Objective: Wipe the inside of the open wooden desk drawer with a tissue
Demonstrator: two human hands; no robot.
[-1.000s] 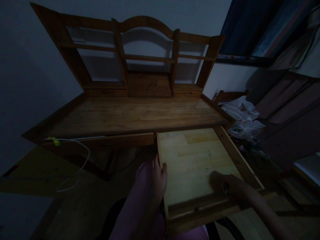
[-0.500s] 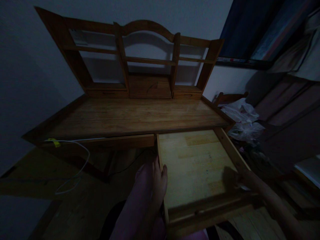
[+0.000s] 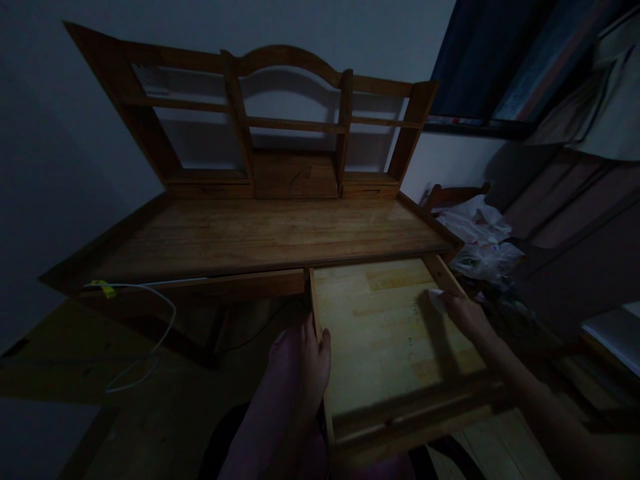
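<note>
A wooden drawer (image 3: pixel 370 347) with a pale bottom is pulled far out of the desk. My left hand (image 3: pixel 316 360) is closed over the drawer's left side wall, thumb on the inner side and fingers outside. Over the right part of the drawer, close to its right wall, my right hand (image 3: pixel 463 313) pinches a small white piece (image 3: pixel 437 300), which looks like a tissue or wipe. Most of it is hidden by the fingers. A few dark specks mark the drawer bottom.
Behind the drawer is the wooden desk (image 3: pixel 280 230) with an open shelf unit (image 3: pixel 295 127) on top. A white cable (image 3: pixel 173 320) with a yellow tag hangs at the left. Plastic bags (image 3: pixel 475 223) sit on a chair at the right.
My right hand has moved away from me along the drawer's right side, from near the front corner towards the desk, with the white piece. My left hand stays on the left wall.
</note>
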